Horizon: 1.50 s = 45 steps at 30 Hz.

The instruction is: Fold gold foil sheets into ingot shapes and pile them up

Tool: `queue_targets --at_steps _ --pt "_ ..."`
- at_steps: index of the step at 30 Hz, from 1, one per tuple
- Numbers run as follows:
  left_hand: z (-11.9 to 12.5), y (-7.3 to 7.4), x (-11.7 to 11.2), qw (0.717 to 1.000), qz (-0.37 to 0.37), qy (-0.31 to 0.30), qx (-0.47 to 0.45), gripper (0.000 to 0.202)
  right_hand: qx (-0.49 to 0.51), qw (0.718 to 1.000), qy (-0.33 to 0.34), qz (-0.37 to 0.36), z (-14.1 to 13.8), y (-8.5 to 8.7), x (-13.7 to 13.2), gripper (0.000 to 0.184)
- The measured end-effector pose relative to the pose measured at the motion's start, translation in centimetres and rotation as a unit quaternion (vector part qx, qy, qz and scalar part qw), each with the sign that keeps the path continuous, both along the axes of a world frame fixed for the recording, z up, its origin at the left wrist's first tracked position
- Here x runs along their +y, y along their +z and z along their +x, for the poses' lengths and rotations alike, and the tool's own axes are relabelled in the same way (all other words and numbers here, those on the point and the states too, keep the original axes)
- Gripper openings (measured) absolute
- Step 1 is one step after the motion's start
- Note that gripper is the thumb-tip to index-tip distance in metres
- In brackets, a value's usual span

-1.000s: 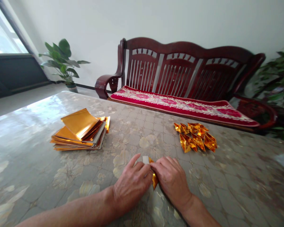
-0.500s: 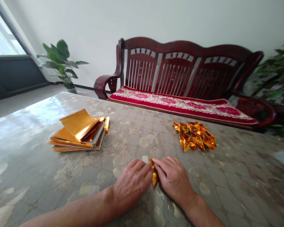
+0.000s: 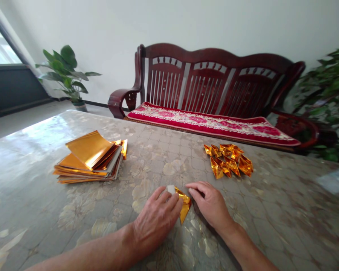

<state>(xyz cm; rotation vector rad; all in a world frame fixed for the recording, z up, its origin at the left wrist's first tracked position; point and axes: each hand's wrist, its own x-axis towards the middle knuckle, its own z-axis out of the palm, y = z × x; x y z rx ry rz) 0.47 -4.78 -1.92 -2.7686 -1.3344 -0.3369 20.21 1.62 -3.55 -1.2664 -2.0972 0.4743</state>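
At the left, gold sheets (image 3: 87,155) are stacked on the tabletop (image 3: 155,145). The left hand (image 3: 156,216) is laid over a folded piece (image 3: 185,207) at front centre; whether it is gripped cannot be told. Just right of it, the right hand (image 3: 210,205) is held with thumb and forefinger parted. Beyond, finished shapes (image 3: 231,165) are clustered.

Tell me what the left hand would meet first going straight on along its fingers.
The left hand would first meet the folded gold piece, right at its fingertips. Beyond that, the right hand seems to lie near the line, though depth is unclear.
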Motion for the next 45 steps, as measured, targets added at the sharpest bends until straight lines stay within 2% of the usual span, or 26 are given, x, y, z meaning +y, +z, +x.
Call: queue_targets --at_steps 5,9,18,24,30,36,43,45 --pt "-0.1 -0.1 0.0 1.000 -0.009 -0.004 0.000 0.020 -0.080 0.996 -0.020 0.023 -0.4 0.8 -0.7 0.009" --pt "0.0 0.2 0.1 1.000 -0.026 -0.002 0.010 0.015 -0.108 0.993 -0.039 0.017 -0.7 0.9 -0.8 0.012" --pt "0.1 0.4 0.2 0.999 -0.032 0.008 0.015 0.016 -0.118 0.990 -0.048 -0.057 -1.0 1.2 0.2 0.012" --pt "0.2 0.2 0.2 0.999 -0.011 -0.002 0.032 0.021 -0.150 0.985 -0.079 -0.033 -2.3 1.3 0.1 0.018" --pt "0.4 -0.3 0.3 1.000 -0.003 -0.005 0.030 0.014 -0.183 0.979 -0.089 -0.017 -2.9 0.9 0.3 0.018" --pt "0.5 -0.6 0.6 1.000 0.003 -0.006 0.027 0.013 -0.196 0.976 -0.084 -0.036 -2.9 1.4 0.5 0.018" --pt "0.4 -0.2 0.6 1.000 0.002 -0.001 0.027 0.010 -0.193 0.975 -0.091 -0.056 -4.0 1.7 2.1 0.022" --pt "0.3 0.1 0.6 1.000 -0.009 0.004 0.024 0.008 -0.166 0.980 -0.090 -0.059 -4.2 1.6 2.9 0.023"
